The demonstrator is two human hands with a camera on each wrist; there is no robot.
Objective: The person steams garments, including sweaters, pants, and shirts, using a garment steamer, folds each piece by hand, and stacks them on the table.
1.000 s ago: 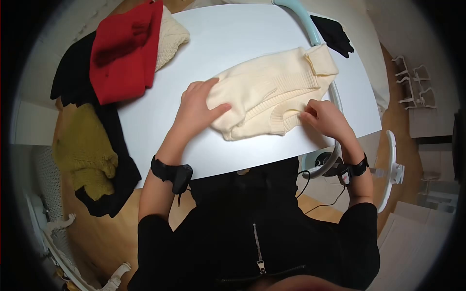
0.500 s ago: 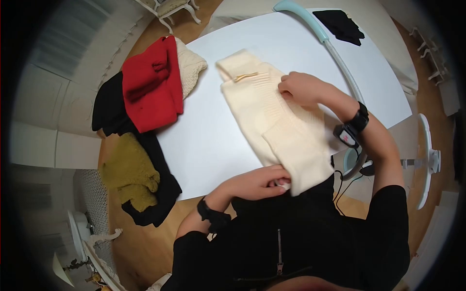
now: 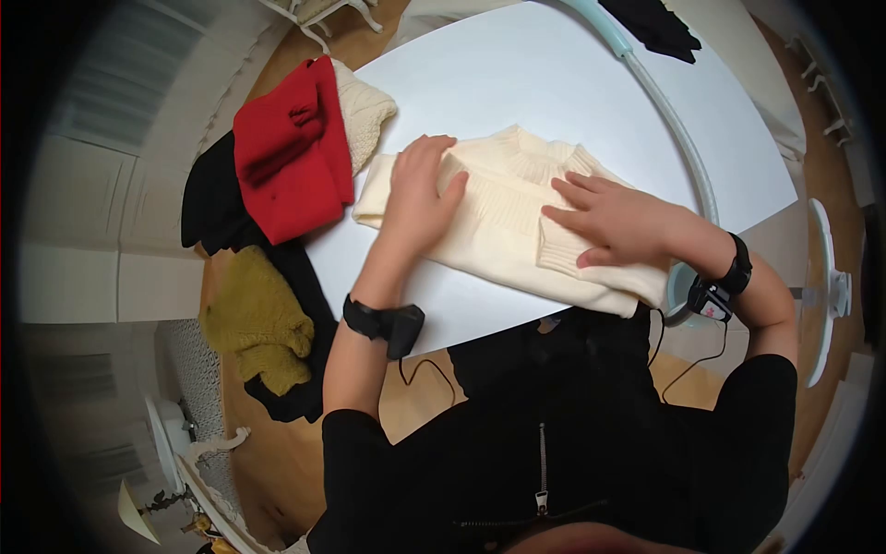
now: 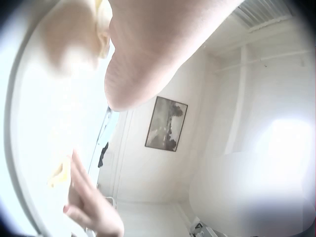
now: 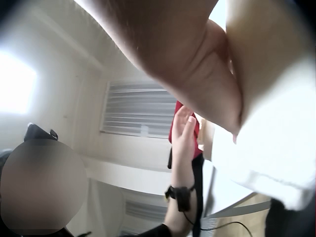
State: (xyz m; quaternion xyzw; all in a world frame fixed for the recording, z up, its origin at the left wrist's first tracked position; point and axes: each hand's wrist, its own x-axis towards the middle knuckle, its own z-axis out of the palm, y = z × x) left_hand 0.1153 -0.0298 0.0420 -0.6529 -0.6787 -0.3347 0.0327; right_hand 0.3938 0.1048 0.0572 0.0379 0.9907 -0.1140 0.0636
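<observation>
A cream knit sweater [image 3: 498,231] lies folded on the white table [image 3: 498,69], its ribbed collar toward the far side. On its left part rests my left hand [image 3: 420,198], fingers extended and thumb apart. My right hand [image 3: 620,223] lies on the right part with fingers spread, beside a folded-over ribbed cuff [image 3: 559,251]. In the left wrist view my right hand [image 4: 91,205] shows straight fingers over the pale cloth. The right wrist view shows my left hand [image 5: 183,138] raised in front of something red.
Left of the sweater, a red garment [image 3: 286,157], a cream cable-knit piece [image 3: 363,111] and black cloth [image 3: 217,198] are heaped, with an olive knit [image 3: 258,319] hanging near the edge. A grey hose [image 3: 669,120] curves along the right side. Black cloth [image 3: 653,28] lies at the far right.
The sweater has turned and been folded to a more compact shape, collar now at the far side. My left hand went from the near edge to its left part; my right fingers have spread flat.
</observation>
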